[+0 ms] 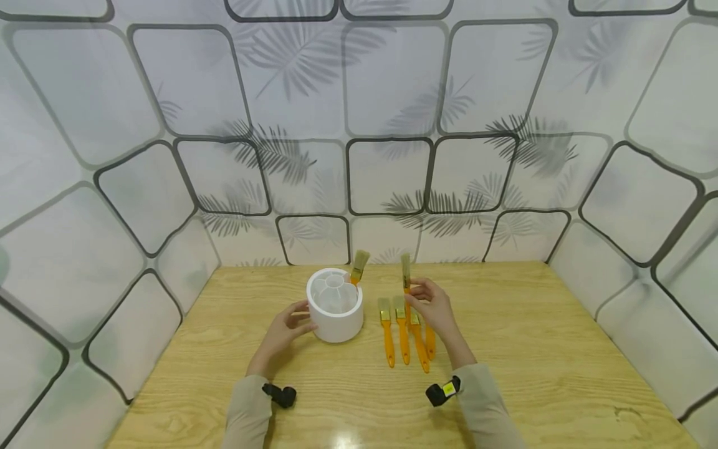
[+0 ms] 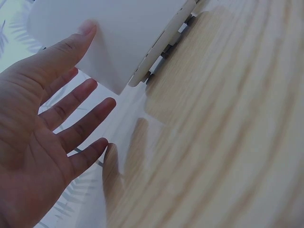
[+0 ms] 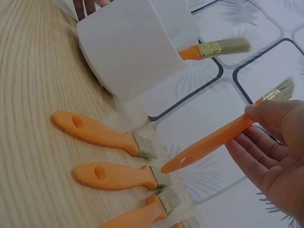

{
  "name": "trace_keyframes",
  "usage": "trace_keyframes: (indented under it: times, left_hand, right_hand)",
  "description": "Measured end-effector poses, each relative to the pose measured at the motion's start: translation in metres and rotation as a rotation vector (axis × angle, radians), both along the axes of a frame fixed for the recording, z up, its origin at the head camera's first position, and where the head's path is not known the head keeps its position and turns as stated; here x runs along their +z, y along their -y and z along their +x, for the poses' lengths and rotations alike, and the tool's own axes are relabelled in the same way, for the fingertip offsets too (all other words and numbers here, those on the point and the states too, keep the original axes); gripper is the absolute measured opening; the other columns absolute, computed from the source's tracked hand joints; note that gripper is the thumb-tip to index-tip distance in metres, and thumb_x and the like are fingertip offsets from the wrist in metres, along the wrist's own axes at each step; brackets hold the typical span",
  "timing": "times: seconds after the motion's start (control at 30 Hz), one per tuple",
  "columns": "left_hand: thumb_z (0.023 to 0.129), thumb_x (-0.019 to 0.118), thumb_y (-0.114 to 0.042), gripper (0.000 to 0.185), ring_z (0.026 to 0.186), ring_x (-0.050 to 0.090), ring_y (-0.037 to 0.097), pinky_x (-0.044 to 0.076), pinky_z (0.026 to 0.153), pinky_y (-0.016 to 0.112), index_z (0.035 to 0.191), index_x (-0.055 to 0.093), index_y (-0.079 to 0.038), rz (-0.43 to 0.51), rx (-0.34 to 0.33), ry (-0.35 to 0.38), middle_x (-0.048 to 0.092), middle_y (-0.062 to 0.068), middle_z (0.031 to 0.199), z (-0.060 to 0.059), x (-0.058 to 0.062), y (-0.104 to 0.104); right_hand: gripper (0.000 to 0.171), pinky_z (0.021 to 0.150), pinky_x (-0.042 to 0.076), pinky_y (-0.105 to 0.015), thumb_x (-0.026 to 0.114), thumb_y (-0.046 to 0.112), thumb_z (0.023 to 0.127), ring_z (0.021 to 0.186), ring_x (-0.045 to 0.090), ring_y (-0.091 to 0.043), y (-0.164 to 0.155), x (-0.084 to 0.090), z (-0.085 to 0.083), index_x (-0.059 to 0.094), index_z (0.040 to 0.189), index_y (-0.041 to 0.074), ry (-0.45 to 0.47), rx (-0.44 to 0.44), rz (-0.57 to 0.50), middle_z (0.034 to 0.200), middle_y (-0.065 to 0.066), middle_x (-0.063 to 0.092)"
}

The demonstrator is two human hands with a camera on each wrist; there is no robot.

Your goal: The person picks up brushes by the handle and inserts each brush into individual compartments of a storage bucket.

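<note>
A white round organizer (image 1: 336, 321) with inner compartments stands on the table, with one paintbrush (image 1: 359, 268) upright in a compartment at its right side, bristles up. My left hand (image 1: 287, 330) is at the organizer's left side. In the left wrist view its thumb (image 2: 71, 50) touches the white wall, and the other fingers are spread and nearly straight. Between thumb and fingers, my right hand (image 1: 434, 305) pinches another paintbrush (image 3: 213, 142), bristles up, above the table. Below that hand lie several more orange-handled paintbrushes (image 1: 388, 337), side by side, bristles pointing away from me.
The light wooden table (image 1: 533, 349) reaches back to a patterned curtain (image 1: 387, 174), which also encloses both sides. Black wrist cameras (image 1: 443, 391) are strapped over both sleeves.
</note>
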State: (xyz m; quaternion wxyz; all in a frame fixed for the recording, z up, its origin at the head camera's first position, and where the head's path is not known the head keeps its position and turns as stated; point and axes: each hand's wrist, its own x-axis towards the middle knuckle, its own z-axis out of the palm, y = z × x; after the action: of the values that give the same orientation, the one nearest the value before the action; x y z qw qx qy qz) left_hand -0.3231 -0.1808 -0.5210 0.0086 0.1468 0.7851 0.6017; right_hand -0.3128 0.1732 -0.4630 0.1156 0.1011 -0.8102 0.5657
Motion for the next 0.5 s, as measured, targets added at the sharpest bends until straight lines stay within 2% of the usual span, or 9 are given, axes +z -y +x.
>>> trace_keyframes:
  times: [0.2, 0.33, 0.5]
  left_hand:
    - [0.079, 0.073, -0.013, 0.061, 0.116, 0.052, 0.040, 0.049, 0.094, 0.043, 0.134, 0.046, -0.007, -0.017, 0.006, -0.012, 0.051, 0.020, 0.127, 0.000, 0.000, 0.000]
    - [0.079, 0.073, -0.013, 0.062, 0.116, 0.052, 0.040, 0.049, 0.094, 0.043, 0.134, 0.046, -0.007, -0.011, 0.006, -0.008, 0.051, 0.020, 0.127, 0.000, -0.001, 0.000]
    - [0.079, 0.073, -0.013, 0.062, 0.117, 0.051, 0.039, 0.048, 0.095, 0.043, 0.134, 0.046, -0.008, -0.003, 0.009, 0.010, 0.051, 0.020, 0.128, 0.000, -0.001, -0.001]
  right_hand:
    - [0.036, 0.075, 0.056, -0.035, 0.065, 0.004, 0.085, 0.092, 0.061, -0.037, 0.007, 0.020, 0.014, 0.056, 0.119, -0.003, -0.014, 0.035, -0.021, 0.100, -0.024, 0.063]
    - [0.035, 0.075, 0.055, -0.031, 0.065, 0.003, 0.085, 0.093, 0.061, -0.037, 0.013, 0.028, 0.020, 0.056, 0.119, -0.004, -0.023, 0.028, -0.007, 0.099, -0.024, 0.063]
    - [0.034, 0.072, 0.054, -0.023, 0.064, 0.003, 0.085, 0.092, 0.061, -0.037, 0.017, 0.031, 0.020, 0.056, 0.118, -0.004, -0.028, 0.017, -0.004, 0.100, -0.024, 0.063]
